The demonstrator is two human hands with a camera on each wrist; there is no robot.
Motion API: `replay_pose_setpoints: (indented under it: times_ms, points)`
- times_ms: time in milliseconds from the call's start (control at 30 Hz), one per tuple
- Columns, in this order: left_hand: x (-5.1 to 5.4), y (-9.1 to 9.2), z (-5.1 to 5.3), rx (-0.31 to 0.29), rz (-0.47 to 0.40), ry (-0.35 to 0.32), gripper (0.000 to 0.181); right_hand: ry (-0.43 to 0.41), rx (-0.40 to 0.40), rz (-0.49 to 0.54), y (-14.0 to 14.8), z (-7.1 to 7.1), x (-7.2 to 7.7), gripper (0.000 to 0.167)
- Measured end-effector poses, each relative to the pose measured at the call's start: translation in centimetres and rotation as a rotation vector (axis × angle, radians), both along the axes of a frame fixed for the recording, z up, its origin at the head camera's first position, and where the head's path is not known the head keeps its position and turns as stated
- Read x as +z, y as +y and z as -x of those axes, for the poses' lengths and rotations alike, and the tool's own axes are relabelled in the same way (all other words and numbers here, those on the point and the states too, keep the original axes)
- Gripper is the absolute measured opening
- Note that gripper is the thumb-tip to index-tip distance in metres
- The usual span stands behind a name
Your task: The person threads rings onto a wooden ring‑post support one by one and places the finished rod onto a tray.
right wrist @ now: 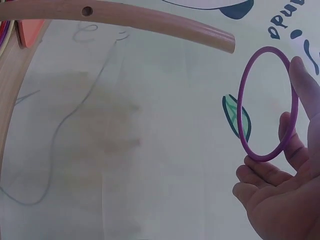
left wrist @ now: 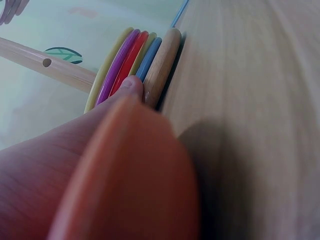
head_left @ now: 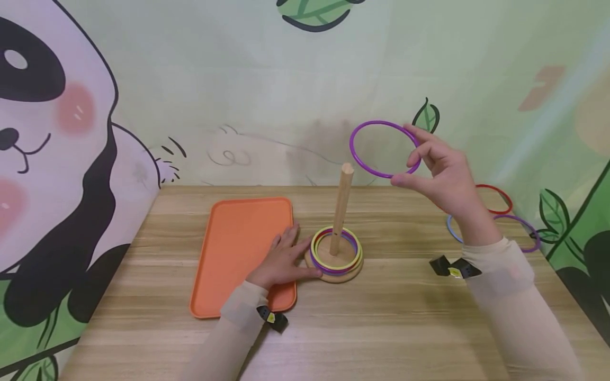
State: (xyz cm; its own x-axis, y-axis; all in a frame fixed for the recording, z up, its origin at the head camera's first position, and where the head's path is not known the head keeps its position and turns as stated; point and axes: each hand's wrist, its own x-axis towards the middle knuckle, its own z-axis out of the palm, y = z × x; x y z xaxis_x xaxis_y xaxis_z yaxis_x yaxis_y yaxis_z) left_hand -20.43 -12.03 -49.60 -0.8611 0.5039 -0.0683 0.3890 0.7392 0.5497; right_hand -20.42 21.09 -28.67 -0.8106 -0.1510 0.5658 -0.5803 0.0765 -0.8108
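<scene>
Purple ring (head_left: 351, 143) in the right hand (head_left: 443, 174), fingers pinching it; five rings (left wrist: 131, 57) circle the peg (head_left: 341, 206), three loose rings (head_left: 539, 241) remain; left hand (head_left: 283, 262) touches the stack, fingers spread.

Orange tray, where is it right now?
In the head view, the orange tray lies on the wood-grain table just left of the wooden ring stand, its right side partly under the left hand.

tray (head_left: 238, 238) left of peg (head_left: 341, 206)

Gap between peg (head_left: 340, 203) and held ring (head_left: 351, 148); left hand (head_left: 284, 260), tray (head_left: 243, 233) block base (head_left: 340, 278)'s left; table (head_left: 405, 248) open rightward to loose rings (head_left: 508, 200).
</scene>
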Motion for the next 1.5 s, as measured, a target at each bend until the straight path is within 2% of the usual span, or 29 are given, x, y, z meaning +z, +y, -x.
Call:
replay_pose_setpoints:
  times_ms: [767,1033,1500]
  points:
    - [0.3,-0.1,0.0,-0.011,0.007,-0.009,0.098,0.039,0.055,-0.127,-1.9,-0.7,-0.8,0.036]
    - [0.5,-0.1,-0.1,-0.010,0.009,-0.010,0.098,0.015,-0.011,-0.250,-2.4,-1.2,-1.0,0.027]
    - [0.5,0.0,-0.2,-0.003,0.018,-0.006,0.099,0.019,0.002,-0.258,-2.8,-1.1,-2.4,0.026]
